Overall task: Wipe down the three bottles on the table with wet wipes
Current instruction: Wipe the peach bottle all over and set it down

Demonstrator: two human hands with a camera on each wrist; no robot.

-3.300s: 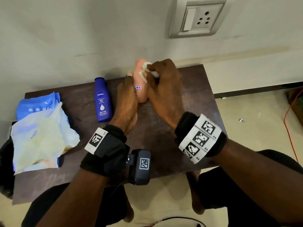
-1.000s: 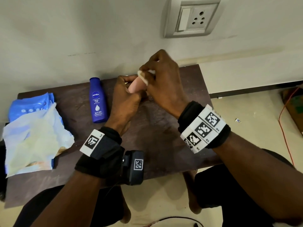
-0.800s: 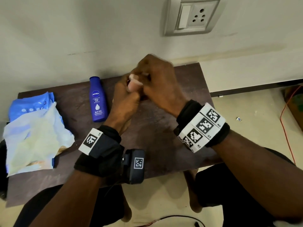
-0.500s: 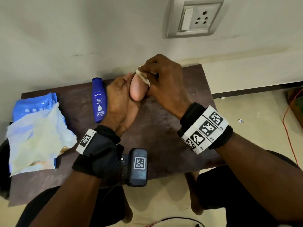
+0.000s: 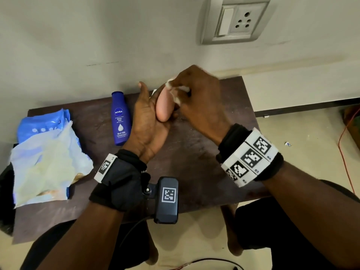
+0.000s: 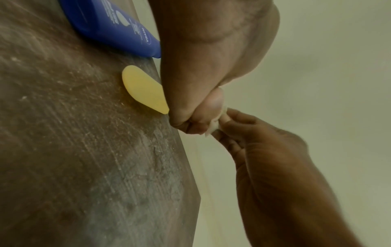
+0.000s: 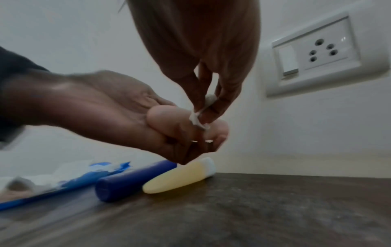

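My left hand [image 5: 150, 117] grips a pink bottle [image 5: 163, 106] lifted off the dark table [image 5: 194, 152], its rounded base toward me. My right hand [image 5: 194, 94] pinches a small white wet wipe [image 5: 176, 94] and presses it against the bottle's upper side [image 7: 169, 123]. The wipe [image 7: 201, 113] shows between my right fingertips. A blue Nivea bottle [image 5: 120, 117] lies flat to the left. A yellow bottle [image 7: 180, 177] with a white cap lies beside the blue one [image 7: 131, 180], hidden under my left hand in the head view.
An opened blue wet-wipe pack [image 5: 44, 152] with a loose white sheet lies at the table's left end. A wall with a switch socket [image 5: 233, 20] stands right behind the table. An orange cable [image 5: 344, 149] runs on the floor at right.
The pink bottle was lifted off the table and tipped base-up in my left hand. My right hand keeps rubbing the wipe along it, now near its far end.
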